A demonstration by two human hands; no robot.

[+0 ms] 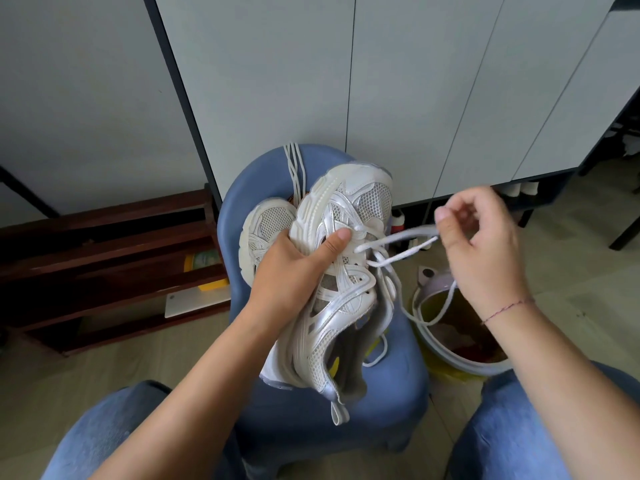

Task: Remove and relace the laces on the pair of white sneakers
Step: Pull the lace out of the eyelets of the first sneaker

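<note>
A white and silver sneaker (346,265) lies on its side over a small blue chair (391,382). My left hand (294,268) grips it from the left, thumb pressed near the lower eyelets. My right hand (481,240) pinches a white lace (398,239) that runs out of the eyelets to the right; a loop of it hangs down toward the bin. The second white sneaker (266,230) lies under and left of the first. A loose lace (294,171) hangs over the chair's backrest.
A waste bin (460,355) with a yellow liner stands right of the chair. A dark wooden shoe rack (104,258) sits at the left. Grey cabinet doors (381,81) rise behind the chair. My knees in blue jeans frame the chair at the bottom.
</note>
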